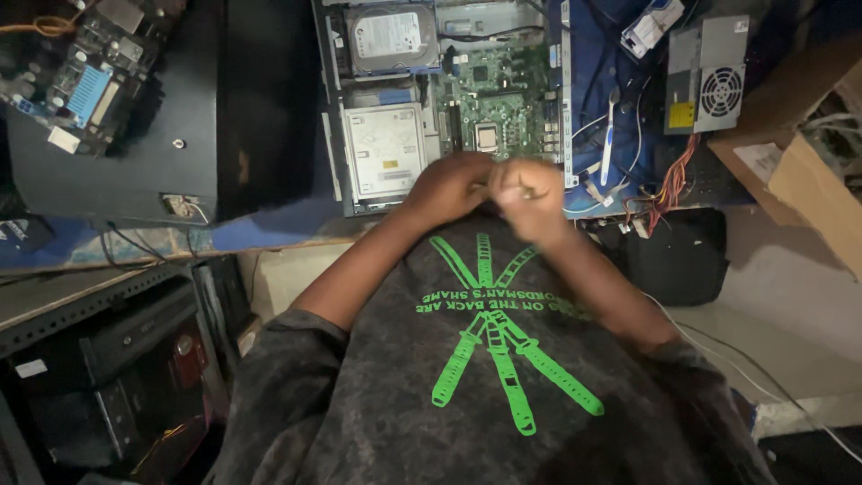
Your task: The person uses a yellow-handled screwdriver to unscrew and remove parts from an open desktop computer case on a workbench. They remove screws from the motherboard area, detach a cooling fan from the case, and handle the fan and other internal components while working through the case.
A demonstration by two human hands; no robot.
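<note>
Seen from above at a cluttered repair bench: at the far left corner, a loose circuit board (pixel 76 76) with a blue connector, resting on a black panel (pixel 135 135). Toward the middle of the bench, an opened desktop computer case (pixel 444 99), lid off, with a hard drive (pixel 392 38) at its back, a silver optical drive (pixel 384 148) in front, and a green motherboard (pixel 498 103) beside them. At the near edge of the case, left hand (pixel 446 187) and right hand (pixel 528 196) pressed together, fingers curled in a tight pinch on something very small (too hidden to identify). Probably light and easy to drop; best held at the fingertips, close over the bench. To the right, a toothbrush (pixel 610 135) among loose wires, then a grey power supply (pixel 709 74) with a fan grille at the far right corner, beside a cardboard box (pixel 808 171).
</note>
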